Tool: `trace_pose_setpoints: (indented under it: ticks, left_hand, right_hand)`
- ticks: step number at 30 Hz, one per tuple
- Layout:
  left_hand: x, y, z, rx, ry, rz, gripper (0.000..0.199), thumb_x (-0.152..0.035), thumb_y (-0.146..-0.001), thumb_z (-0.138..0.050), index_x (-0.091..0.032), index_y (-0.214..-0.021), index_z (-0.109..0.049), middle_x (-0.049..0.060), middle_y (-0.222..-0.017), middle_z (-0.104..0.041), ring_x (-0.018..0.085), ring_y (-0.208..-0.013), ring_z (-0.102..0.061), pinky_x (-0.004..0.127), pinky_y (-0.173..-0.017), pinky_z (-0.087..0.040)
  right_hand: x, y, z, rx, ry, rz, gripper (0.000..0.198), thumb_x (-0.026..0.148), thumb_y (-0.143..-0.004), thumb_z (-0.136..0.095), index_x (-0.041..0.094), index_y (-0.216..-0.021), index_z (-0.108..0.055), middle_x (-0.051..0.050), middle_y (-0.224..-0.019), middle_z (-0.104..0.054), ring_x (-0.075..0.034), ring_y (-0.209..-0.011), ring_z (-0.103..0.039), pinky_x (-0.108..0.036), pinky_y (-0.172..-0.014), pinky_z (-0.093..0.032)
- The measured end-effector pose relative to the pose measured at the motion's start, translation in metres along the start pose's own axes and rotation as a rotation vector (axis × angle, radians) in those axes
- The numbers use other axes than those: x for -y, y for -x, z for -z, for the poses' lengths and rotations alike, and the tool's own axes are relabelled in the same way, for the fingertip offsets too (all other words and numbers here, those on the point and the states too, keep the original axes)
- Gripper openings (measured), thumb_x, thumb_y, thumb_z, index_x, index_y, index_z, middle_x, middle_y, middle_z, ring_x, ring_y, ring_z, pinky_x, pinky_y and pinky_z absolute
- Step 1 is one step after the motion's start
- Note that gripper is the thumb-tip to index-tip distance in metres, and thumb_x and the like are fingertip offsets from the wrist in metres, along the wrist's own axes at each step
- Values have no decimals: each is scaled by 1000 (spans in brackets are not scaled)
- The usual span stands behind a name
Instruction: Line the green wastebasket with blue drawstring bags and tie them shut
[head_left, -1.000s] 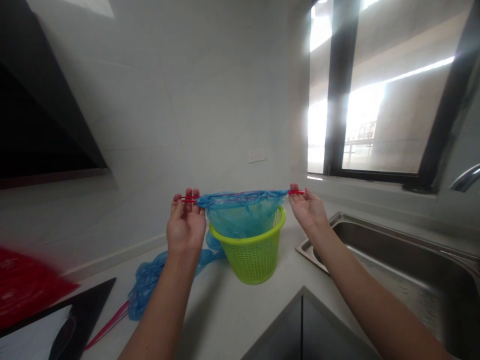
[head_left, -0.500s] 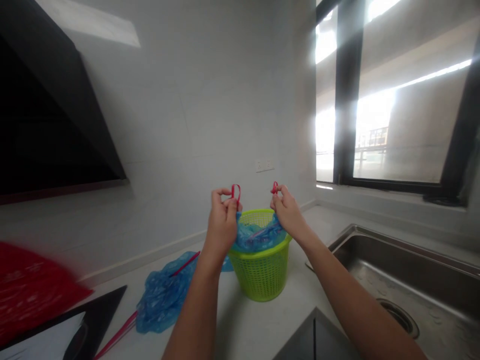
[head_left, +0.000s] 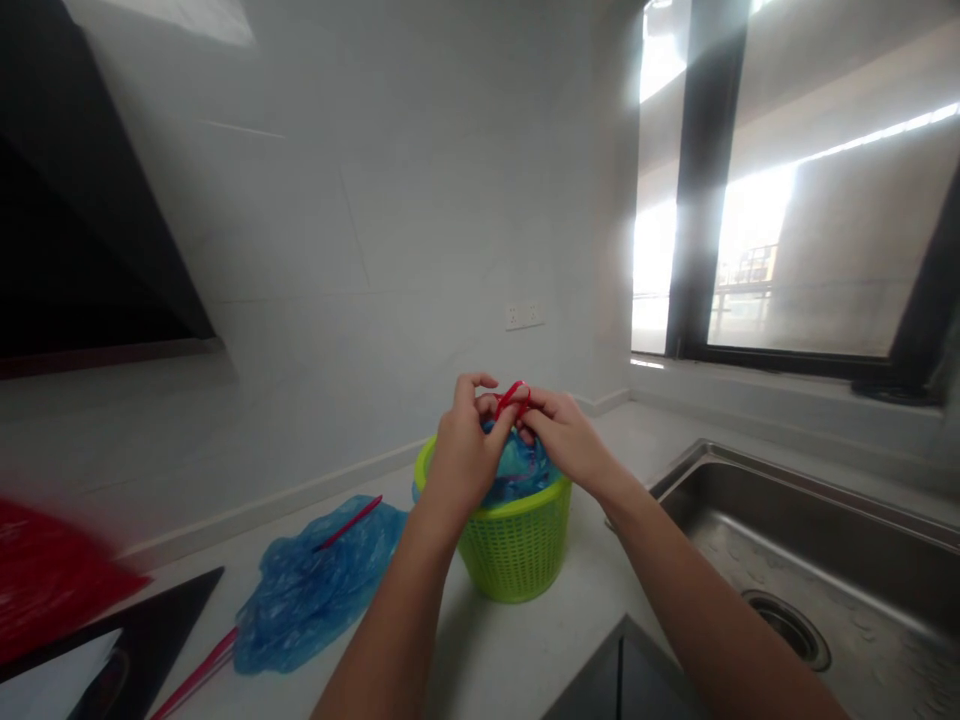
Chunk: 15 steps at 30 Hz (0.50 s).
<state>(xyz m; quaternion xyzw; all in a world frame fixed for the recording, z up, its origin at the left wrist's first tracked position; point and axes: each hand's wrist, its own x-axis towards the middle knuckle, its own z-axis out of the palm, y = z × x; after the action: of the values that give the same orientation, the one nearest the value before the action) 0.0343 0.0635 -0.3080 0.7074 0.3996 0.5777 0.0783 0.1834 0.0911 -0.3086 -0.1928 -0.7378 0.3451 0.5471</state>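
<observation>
A lime-green perforated plastic basket (head_left: 517,560) stands upright on the white counter. Inside it is a blue plastic bag (head_left: 525,475), its top gathered up under my hands. Red drawstrings (head_left: 514,400) from this bag cross in a loop between my fingers. My left hand (head_left: 469,445) is closed on the drawstring, its index finger curled above. Close against it, my right hand (head_left: 559,430) pinches the drawstring from the other side. The exact crossing of the strings is partly hidden by my fingers.
Left of the basket lies a crumpled blue bag (head_left: 315,585) with red drawstrings. A red plastic bag (head_left: 52,575) is over a black cooktop (head_left: 169,620) at far left. To the right is a steel sink (head_left: 720,500). A grey panel (head_left: 630,670) sits at the front.
My two hands, previously apart with one red loop each, have come together above the basket. The loops now cross between them. The view has shifted slightly.
</observation>
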Motion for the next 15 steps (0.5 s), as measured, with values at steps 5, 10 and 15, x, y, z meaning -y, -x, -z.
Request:
trace_pose_setpoints:
  ticks: [5,10,15]
  left_hand:
    - [-6,6,-6,-44,-175,-9,27,-25,-92,-65,-25,-117,-55,1,-76,-66,21,-65,-59,27,-63,-31]
    - [-6,7,-10,-112,-104,80,30,-32,-83,-79,-24,-107,-64,4,-72,-65,24,-67,-60,28,-65,-33]
    - [2,-1,-6,17,239,195,33,-47,-83,-75,-18,-98,-65,7,-83,-69,21,-75,-64,28,-67,-43]
  right_hand:
    - [-1,3,-4,-21,79,33,36,44,-94,-56,18,-69,-59,2,-62,-51,-12,-60,-44,-25,-56,-33]
    - [-12,0,-9,-193,44,-5,46,55,-97,-51,17,-76,-66,2,-55,-49,-11,-51,-43,-24,-50,-32]
    - [-13,-3,-7,-180,-109,-49,46,58,-95,-54,16,-82,-68,3,-55,-51,-9,-45,-43,-22,-44,-31]
